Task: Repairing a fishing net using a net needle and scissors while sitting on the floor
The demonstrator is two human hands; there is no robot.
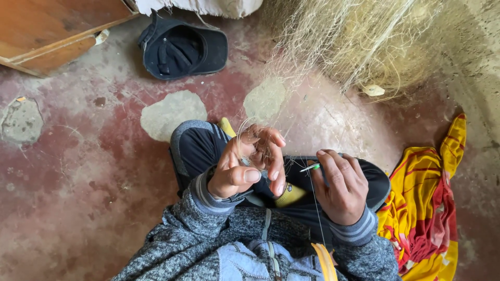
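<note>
We are seated on the floor [94, 171] with a fishing net [359, 47] piled ahead of us, its fine pale mesh trailing down to our hands. Our left hand [250, 166] is raised, palm turned towards us, with the fingers curled loosely so a few strands of mesh loop over them; that grip is half closed, hooked through the net rather than pinched on it. Our right hand [341, 190] is closed around a small needle [310, 167] with a green and white tip that pokes out towards the left hand, and a thin thread [316, 208] drops from it towards our lap.

We judge the net to be very light, limp and springy, its thread smooth and likely slippery, so it tangles and snags more readily than it breaks. It looks best held by hooking fingers through the meshes and keeping them taut. The needle seems stiff and slim, best held near its middle.

The floor is worn red cement with bare grey patches. A dark cap [182, 49] lies upside down ahead, a yellow and red cloth [427, 208] is crumpled at our right, and a wooden board [52, 31] sits at the upper left.
</note>
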